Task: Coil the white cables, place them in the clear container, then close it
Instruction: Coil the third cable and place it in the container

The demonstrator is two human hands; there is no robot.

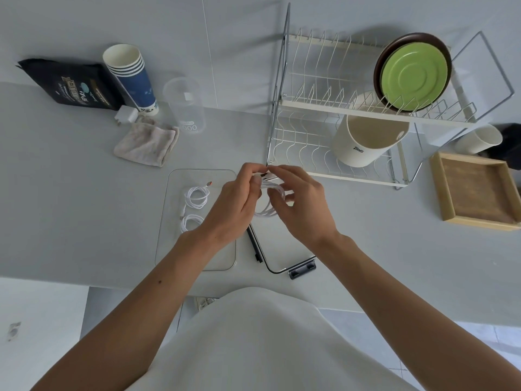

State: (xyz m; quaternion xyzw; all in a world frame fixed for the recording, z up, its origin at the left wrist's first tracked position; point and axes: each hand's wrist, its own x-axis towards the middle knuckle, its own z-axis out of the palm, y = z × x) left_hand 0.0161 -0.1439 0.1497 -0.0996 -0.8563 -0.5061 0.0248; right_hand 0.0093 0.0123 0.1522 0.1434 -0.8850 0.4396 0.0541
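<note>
White cable coil [263, 213] pinched by left hand [238, 201] and right hand [300, 206], just beyond clear container [220, 249] right rim.

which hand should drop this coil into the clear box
Left. The left hand, gripping the coiled white cable, overlaps the clear rectangular container; the right hand is over the clear lid.
</note>
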